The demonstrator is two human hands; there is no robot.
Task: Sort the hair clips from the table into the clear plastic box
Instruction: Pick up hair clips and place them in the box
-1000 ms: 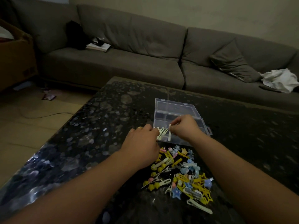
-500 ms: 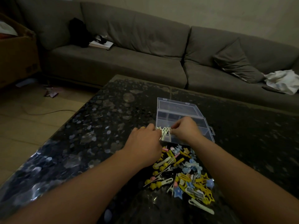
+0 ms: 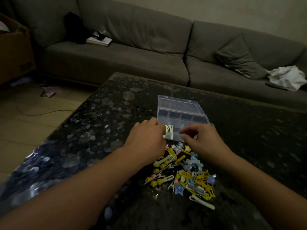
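The clear plastic box (image 3: 178, 112) lies open on the dark speckled table (image 3: 103, 123), lid tipped back, with small compartments inside. My left hand (image 3: 146, 138) pinches a few white hair clips (image 3: 168, 130) over the box's near left corner. Just right of them, my right hand (image 3: 201, 141) hovers at the box's near edge. Its fingers are curled and nothing shows between them. A pile of yellow, blue, pink and white hair clips (image 3: 186, 173) lies on the table below both hands.
A grey sofa (image 3: 132, 52) runs behind the table, with a cushion (image 3: 239, 58), a white cloth (image 3: 285, 77) and a book (image 3: 99, 41) on it. A cardboard box (image 3: 15, 50) stands at the left. The table's left edge drops to a wooden floor with a cable (image 3: 43, 112).
My right hand brought its white clip to the bunch in my left hand, let go and drew back to the right. The left hand stays at the box with the clips.
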